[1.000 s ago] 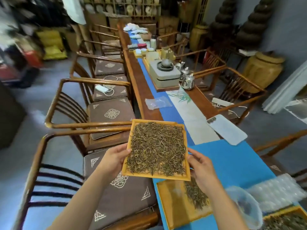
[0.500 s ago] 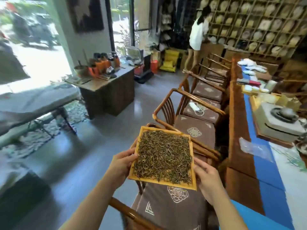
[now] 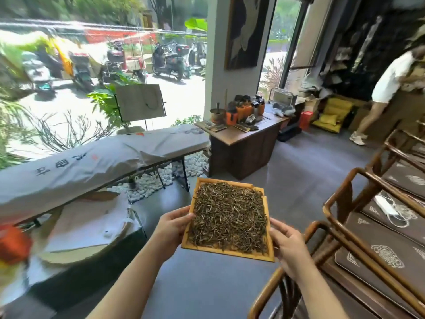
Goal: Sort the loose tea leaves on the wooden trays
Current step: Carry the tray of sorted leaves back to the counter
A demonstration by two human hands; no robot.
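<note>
A square wooden tray (image 3: 230,253) is held in the air over the grey floor, level and filled edge to edge with dark loose tea leaves (image 3: 230,217). My left hand (image 3: 171,226) grips the tray's left rim, thumb on top. My right hand (image 3: 287,242) grips its right rim the same way. The long tea table and the other trays are out of view.
Wooden armchairs with brown cushions (image 3: 379,249) stand close on the right. A covered bench (image 3: 92,164) and a low stand with paper (image 3: 87,224) are on the left. A dark wooden side table (image 3: 241,143) with jars stands ahead. A person (image 3: 391,97) bends at the far right.
I have turned left, away from the tea table, carrying the tray in both hands. The table and chairs slid out to the right, and the window side came into view.
</note>
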